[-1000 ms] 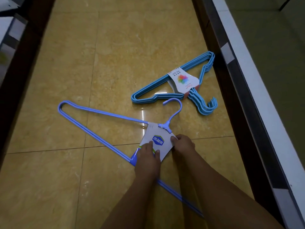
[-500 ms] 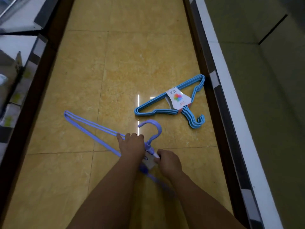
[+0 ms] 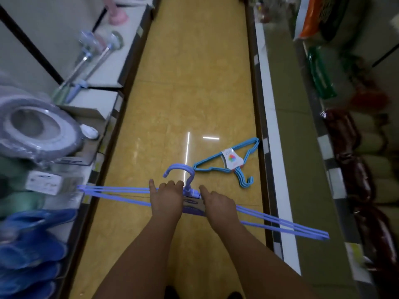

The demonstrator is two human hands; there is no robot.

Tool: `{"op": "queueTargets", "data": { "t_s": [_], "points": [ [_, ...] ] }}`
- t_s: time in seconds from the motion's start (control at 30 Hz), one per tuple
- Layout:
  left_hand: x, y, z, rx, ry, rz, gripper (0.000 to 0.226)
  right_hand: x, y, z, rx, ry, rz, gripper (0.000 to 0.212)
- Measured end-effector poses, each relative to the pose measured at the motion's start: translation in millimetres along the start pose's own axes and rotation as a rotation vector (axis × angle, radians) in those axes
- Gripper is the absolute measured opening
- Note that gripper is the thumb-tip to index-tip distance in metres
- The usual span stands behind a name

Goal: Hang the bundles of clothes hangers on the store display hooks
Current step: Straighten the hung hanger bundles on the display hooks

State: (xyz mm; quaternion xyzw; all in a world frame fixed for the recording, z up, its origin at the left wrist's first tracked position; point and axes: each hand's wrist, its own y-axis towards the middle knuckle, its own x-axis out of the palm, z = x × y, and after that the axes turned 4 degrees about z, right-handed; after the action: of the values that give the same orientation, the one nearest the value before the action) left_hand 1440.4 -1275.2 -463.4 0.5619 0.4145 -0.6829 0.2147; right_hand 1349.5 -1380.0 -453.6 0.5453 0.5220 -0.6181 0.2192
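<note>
The purple hanger bundle (image 3: 269, 221) is held off the yellow tiled floor (image 3: 183, 100), roughly level, in the near centre of the aisle. Its arms extend left toward the left shelf (image 3: 108, 117) and right over the edge of the right shelf (image 3: 267, 117). Its hook (image 3: 180, 171) points to the far side, curving left.

The left hand (image 3: 167, 198) grips the bundle just left of the hook neck, fingers (image 3: 172, 184) curled over the top wires. The right hand (image 3: 218, 203) grips the bundle just right of the neck, fingers wrapped around the wires and the card label; the index finger points forward toward the neck.

The teal hanger bundle (image 3: 212, 167) lies flat on the floor, farther away and to the right, close to the base of the right shelf. A white card label (image 3: 231, 157) wraps its neck. It is apart from both hands.

Blue slippers (image 3: 28, 251) occupy the near left shelf.
</note>
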Motion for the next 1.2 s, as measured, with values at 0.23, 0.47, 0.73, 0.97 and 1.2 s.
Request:
{"op": "queueTargets", "data": {
  "t_s": [0.23,0.47,0.73,0.97,1.2],
  "points": [
    [-150.0,-78.6,-48.0,-0.088,-0.178,0.073,0.018,-152.3,-64.6,-67.5,-0.109,-0.089,0.064,0.033],
    [-237.6,-146.8,-78.1,-0.199,-0.259,0.169,0.014,-249.2,-112.6,-122.6,-0.257,-0.176,0.121,0.030],
    [-275.5,-234.8,-100.7,-0.414,-0.266,0.179,0.018,-282.8,-153.0,-168.4,-0.542,-0.273,0.108,0.025],
    [-266.3,-331.6,-104.2,-0.695,-0.271,0.294,0.025,-267.7,-200.7,-215.1,-0.829,-0.342,0.147,0.023],
    [-227.7,-453.5,-102.2,-1.035,-0.317,0.227,0.042,-222.0,-283.1,-276.6,-1.126,-0.450,0.069,0.028]
  ]
}}
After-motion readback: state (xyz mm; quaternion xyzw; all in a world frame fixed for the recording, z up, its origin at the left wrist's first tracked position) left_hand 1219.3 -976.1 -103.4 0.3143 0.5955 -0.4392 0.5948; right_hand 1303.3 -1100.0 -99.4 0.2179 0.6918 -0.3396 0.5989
